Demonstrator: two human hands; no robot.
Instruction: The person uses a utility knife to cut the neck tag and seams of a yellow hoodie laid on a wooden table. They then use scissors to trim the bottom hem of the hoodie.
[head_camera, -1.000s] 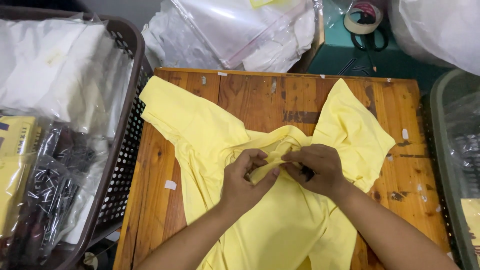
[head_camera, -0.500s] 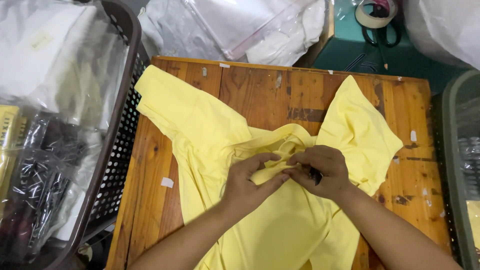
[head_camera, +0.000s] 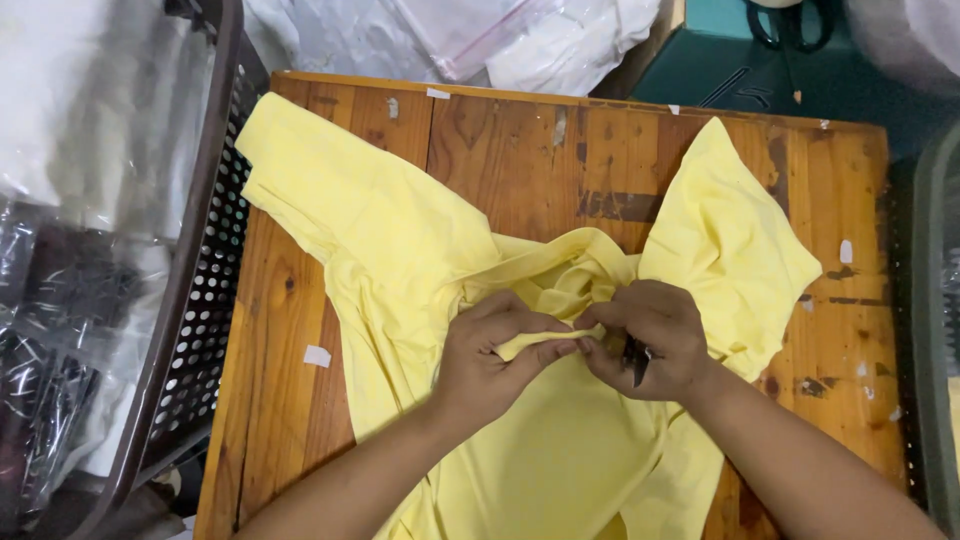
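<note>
We pinch the soft, light yellow shirt (head_camera: 420, 260) at its collar fold, left hand (head_camera: 490, 355) and right hand (head_camera: 650, 340) fingers closed on cloth

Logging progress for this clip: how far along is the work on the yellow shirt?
Done: the yellow cotton T-shirt lies spread on the wooden table, sleeves out. In hand: left hand and right hand pinch a fold of fabric at the bunched collar; the right also grips a small dark tool. Left: the shirt is unfolded and unbagged.
</note>
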